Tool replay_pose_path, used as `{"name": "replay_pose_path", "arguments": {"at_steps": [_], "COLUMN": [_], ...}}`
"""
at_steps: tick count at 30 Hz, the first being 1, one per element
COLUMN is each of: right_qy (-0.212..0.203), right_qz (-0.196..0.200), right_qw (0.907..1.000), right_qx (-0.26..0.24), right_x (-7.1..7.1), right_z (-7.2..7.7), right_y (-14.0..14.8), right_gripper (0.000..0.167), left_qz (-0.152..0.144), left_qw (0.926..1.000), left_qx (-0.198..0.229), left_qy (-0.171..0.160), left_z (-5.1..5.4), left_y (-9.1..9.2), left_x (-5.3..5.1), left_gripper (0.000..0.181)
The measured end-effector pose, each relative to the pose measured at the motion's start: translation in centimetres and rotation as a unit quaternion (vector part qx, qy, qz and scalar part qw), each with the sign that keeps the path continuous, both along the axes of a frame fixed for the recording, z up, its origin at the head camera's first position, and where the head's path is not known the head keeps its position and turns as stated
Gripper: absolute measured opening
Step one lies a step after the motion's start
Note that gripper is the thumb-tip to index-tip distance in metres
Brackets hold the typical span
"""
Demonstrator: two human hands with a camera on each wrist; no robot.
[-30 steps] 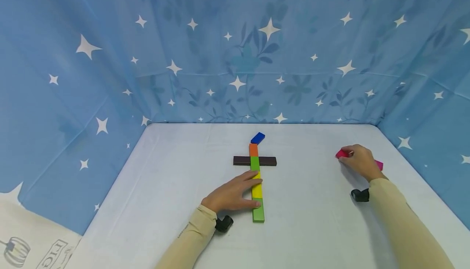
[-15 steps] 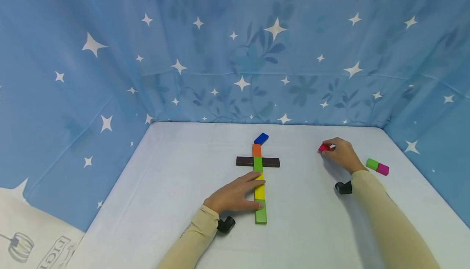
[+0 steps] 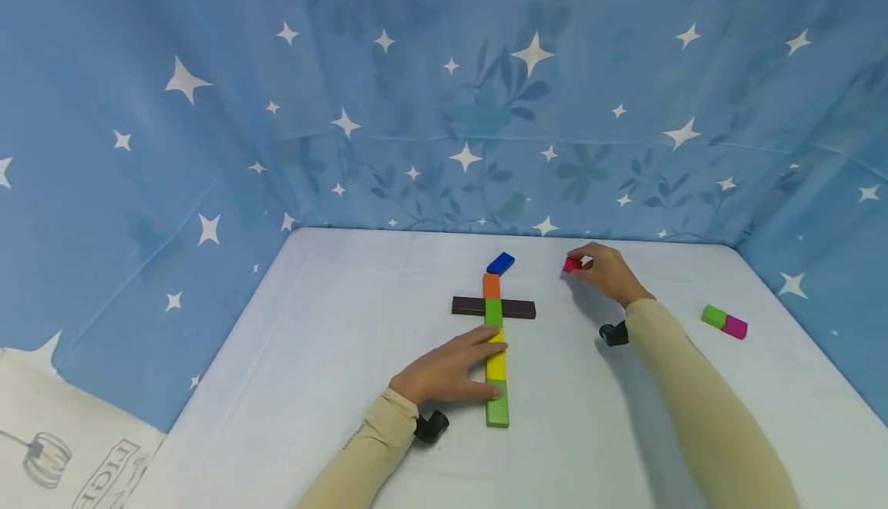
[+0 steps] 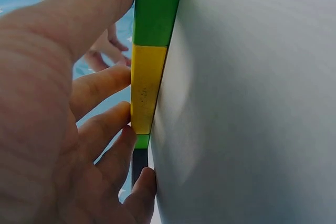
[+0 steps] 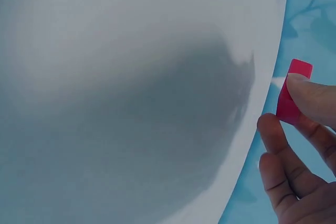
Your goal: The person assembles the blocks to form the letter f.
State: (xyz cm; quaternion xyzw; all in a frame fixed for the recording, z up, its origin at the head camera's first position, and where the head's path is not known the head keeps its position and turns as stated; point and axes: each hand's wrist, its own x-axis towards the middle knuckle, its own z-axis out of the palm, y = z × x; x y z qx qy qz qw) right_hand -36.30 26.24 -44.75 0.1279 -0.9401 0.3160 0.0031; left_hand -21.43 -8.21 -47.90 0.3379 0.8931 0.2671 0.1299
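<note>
- White tabletop [image 3: 375,293], beneath the grip
- Blue curtain [image 3: 402,100] with white stars [image 3: 533,54] and leafy sprigs [image 3: 486,112], beyond the grip
- Cream fabric [image 3: 78,424] with grey printed lettering [image 3: 105,472], far left of the grip

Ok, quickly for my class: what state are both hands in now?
Left hand: open, touching the yellow block.
Right hand: closed, holding the red block.

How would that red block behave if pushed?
The red block is probably stiff, unbent where the right hand pinches it. That mere pinch suggests it's light. Its flat faces should make it slide, not roll.
</note>
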Motion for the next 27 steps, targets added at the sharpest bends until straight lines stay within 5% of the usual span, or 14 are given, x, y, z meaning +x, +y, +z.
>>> {"name": "replay_pose_path", "arguments": {"at_steps": [11, 27], "right_qy": [-0.011, -0.038], "right_qz": [0.039, 0.059], "right_qw": [0.9989, 0.9948], "right_qx": [0.025, 0.073], "right_x": [-3.0, -5.4], "right_z": [0.2, -1.0], "right_y": [-4.3, -7.9], "right_gripper": [0.037, 0.036], "left_qz": [-0.001, -0.010], "left_qw": [1.0000, 0.9999], "left_qx": [-0.004, -0.009], "left_qy": [0.001, 0.001], "left_z": [0.0, 0.1], "left_y": [0.0, 0.0], "left_x": [-0.1, -0.1], "left_gripper": [0.073, 0.071]}}
